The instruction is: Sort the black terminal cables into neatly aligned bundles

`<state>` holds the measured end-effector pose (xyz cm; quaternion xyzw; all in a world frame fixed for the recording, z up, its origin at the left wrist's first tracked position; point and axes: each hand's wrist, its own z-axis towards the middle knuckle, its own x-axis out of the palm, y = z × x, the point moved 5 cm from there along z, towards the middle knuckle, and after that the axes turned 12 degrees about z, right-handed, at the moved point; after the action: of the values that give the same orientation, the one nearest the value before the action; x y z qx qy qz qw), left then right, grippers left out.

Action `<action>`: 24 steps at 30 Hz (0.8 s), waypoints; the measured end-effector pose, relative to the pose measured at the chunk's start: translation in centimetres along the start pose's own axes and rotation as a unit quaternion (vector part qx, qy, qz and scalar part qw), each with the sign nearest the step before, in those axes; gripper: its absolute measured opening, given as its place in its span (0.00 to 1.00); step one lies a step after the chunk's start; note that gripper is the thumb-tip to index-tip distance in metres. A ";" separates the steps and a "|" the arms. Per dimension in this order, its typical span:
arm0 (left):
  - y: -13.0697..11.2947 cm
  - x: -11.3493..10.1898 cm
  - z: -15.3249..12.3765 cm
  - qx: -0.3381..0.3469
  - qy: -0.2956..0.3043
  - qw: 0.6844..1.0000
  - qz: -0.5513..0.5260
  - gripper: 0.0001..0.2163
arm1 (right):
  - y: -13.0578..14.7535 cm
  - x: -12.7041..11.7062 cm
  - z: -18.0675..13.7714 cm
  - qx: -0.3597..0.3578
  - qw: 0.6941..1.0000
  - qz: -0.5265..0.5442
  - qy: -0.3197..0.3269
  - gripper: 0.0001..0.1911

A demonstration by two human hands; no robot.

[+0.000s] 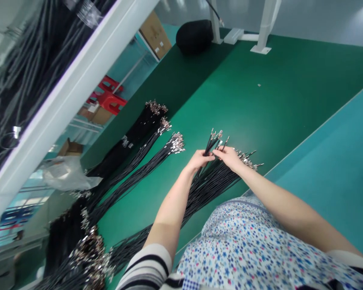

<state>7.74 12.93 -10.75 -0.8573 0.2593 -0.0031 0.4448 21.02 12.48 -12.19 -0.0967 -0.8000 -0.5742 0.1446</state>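
My left hand [199, 159] is closed round a small bunch of black cables [212, 143] with metal terminals at their tips, lifted off the green table [260, 100]. My right hand [229, 156] is pinched on the same bunch just beside it. Beneath both hands lies a larger loose pile of black cables [208, 187], its terminal ends [248, 159] poking out to the right of my right hand.
Two or three other cable bundles [145, 153] lie to the left, with terminal clusters [175, 143]. A heap of cable ends [87, 249] sits at the lower left. A white frame bar [63, 96] crosses overhead. A black bag [194, 36] and white posts [264, 28] stand at the back.
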 end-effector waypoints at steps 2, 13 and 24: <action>0.0 0.1 0.0 0.010 -0.012 1.000 0.008 0.18 | 0.0 0.1 -0.2 0.019 0.999 0.034 -0.035 0.17; -1.2 -0.3 -0.3 0.121 -0.005 0.977 0.174 0.09 | 2.0 -0.5 -1.1 -0.039 0.990 0.018 -0.134 0.14; 1.0 0.7 4.3 0.081 -0.024 0.978 0.190 0.03 | -4.3 -3.1 0.3 0.213 0.937 -0.229 -0.154 0.10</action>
<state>8.93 15.43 -14.27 -0.7532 0.4055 0.0805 0.5117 22.53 11.37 -17.14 0.0350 -0.9164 -0.3862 -0.0992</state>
